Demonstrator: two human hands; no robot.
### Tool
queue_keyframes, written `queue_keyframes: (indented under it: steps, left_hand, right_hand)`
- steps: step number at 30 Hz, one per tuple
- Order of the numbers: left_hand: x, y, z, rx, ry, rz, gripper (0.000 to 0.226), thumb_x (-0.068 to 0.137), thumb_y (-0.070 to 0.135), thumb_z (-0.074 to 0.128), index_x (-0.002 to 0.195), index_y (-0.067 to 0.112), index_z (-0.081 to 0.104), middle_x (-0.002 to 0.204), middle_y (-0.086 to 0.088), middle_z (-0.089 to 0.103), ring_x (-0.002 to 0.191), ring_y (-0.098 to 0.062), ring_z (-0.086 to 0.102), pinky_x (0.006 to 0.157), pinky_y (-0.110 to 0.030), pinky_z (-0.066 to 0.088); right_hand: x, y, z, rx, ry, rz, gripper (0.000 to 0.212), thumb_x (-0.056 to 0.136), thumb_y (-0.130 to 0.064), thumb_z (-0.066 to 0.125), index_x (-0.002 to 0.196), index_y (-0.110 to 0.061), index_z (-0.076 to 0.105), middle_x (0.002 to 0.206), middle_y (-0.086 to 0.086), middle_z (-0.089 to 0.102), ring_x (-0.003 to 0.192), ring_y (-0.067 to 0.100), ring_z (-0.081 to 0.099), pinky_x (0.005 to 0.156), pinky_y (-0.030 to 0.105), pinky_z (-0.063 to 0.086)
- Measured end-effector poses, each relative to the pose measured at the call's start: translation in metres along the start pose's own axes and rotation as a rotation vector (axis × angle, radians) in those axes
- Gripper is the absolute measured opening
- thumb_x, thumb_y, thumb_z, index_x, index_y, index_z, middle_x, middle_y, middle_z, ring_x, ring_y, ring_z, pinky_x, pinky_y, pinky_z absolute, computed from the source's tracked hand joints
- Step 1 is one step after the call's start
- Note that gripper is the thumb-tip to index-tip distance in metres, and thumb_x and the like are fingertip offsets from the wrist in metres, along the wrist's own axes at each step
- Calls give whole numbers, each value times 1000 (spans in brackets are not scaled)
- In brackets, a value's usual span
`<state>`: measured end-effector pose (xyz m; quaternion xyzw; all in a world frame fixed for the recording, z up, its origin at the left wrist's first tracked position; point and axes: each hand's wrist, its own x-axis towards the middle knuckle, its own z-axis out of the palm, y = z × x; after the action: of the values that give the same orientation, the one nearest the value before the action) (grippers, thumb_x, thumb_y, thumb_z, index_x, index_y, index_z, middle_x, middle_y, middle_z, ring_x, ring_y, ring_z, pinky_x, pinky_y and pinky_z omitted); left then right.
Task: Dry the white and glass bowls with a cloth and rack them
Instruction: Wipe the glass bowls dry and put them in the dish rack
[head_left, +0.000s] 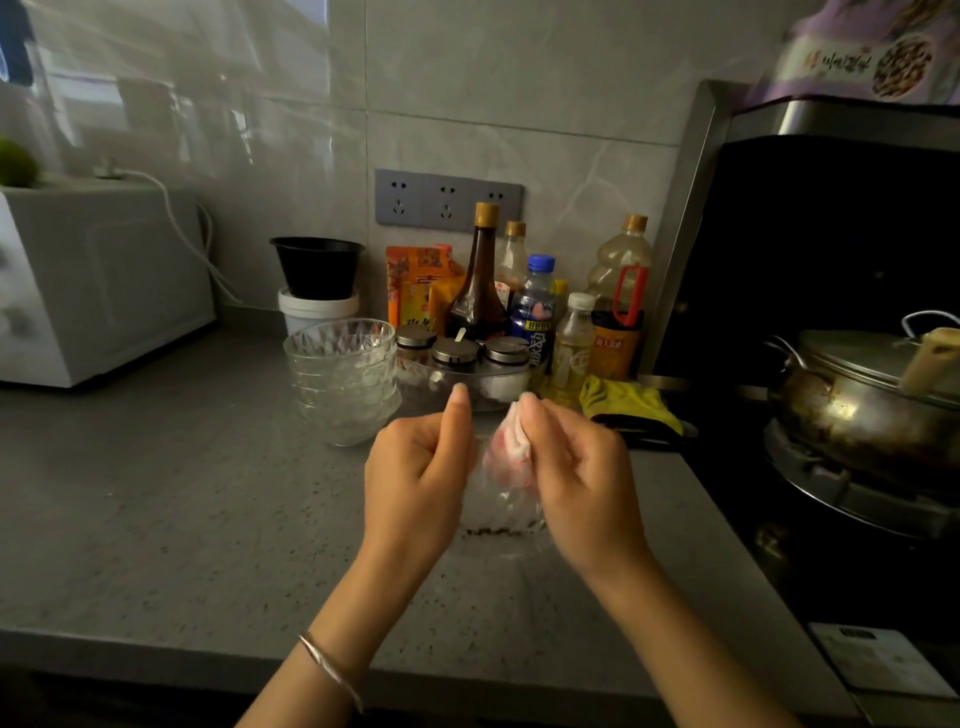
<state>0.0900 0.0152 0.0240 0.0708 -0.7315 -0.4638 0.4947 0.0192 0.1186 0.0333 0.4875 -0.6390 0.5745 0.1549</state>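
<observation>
Dim room, light coming from upper left w/ pale glare streaks across the wall tiles (218, 104). Right side by the range hood (831, 234) nearly black. Edges bend, wide-angle. Top-right package (878, 57) and microwave (78, 280) smeared w/ blur.

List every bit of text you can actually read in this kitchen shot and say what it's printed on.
None can be read with confidence.
Purple bag, top right: large Korean-style script, too blurred to quote.
Blue bottle: white characters on the label, too blurred.
Oil bottle: orange label, characters too small.
Orange packets: print too blurred.
Dark sauce bottle: label too small.
</observation>
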Motion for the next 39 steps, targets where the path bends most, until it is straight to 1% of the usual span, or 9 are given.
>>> queue_keyframes:
  steps: [2, 4, 6, 14, 18, 22, 26, 33, 39]
  left_hand:
    - [-4, -1, 2, -146, 74, -70, 63, 98, 42, 43, 44, 10, 32, 40, 1, 29, 38, -11, 23, 41, -26, 17]
    - [-5, -1, 3, -271, 149, -180, 58, 101, 30, 41, 46, 11, 36, 41, 1, 30, 38, -10, 23, 40, -25, 18]
    - [-5, -1, 5, -306, 207, -252, 56, 102, 27, 39, 48, 12, 38, 43, -1, 32, 40, -13, 25, 42, -27, 20]
    - [-23, 2, 21, -200, 137, -197, 66, 96, 53, 41, 46, 9, 43, 38, -3, 40, 37, -16, 35, 40, -26, 24]
    - [-12, 6, 14, -337, 274, -285, 55, 101, 32, 39, 49, 11, 39, 40, 4, 32, 37, -8, 25, 40, -21, 21]
    - [-8, 3, 9, -344, 257, -314, 57, 97, 43, 39, 55, 4, 44, 47, -8, 32, 43, -18, 25, 42, -28, 19]
    - [-12, 5, 12, -328, 181, -281, 67, 91, 49, 43, 54, -7, 37, 51, -12, 38, 47, -23, 30, 44, -30, 23]
    - [-9, 10, 1, -340, 290, -287, 56, 90, 40, 54, 48, 12, 30, 45, 1, 23, 43, -9, 18, 42, -22, 20]
    - [-16, 9, 6, -328, 169, -241, 58, 86, 44, 54, 50, -2, 47, 45, -11, 38, 43, -18, 32, 41, -25, 25]
  right_hand:
    - [-13, 3, 3, -117, 47, -146, 37, 102, -36, 32, 107, -22, 66, 99, -14, 66, 93, 2, 62, 79, 28, 49]
    - [-29, 12, 7, -293, 23, -280, 42, 104, -33, 26, 138, -17, 45, 141, -3, 50, 132, 13, 44, 109, 35, 35]
    - [-43, 15, 14, -411, 8, -318, 45, 104, -34, 23, 148, -20, 26, 155, -2, 29, 144, 20, 26, 117, 43, 20]
    - [-25, 1, 11, -532, 105, -238, 42, 101, -36, 28, 133, -22, 53, 142, -1, 48, 135, 11, 40, 111, 34, 31]
    - [-20, 13, 12, -259, 117, -138, 42, 103, -31, 24, 141, -25, 41, 151, -7, 35, 140, 11, 31, 112, 38, 32]
    - [-45, 10, 33, -487, 75, -198, 47, 104, -36, 17, 150, -26, 19, 159, 0, 17, 147, 23, 14, 117, 48, 15]
    - [-37, 8, 31, -602, 74, -258, 46, 102, -43, 22, 146, -30, 29, 155, 0, 26, 145, 22, 19, 117, 48, 15]
    - [-36, 15, 24, -141, 79, -61, 46, 103, -35, 23, 148, -27, 29, 156, -9, 25, 145, 11, 21, 115, 22, 21]
    - [-27, 1, 25, -537, 13, -280, 45, 102, -33, 25, 146, -26, 34, 152, -4, 35, 144, 15, 24, 116, 43, 23]
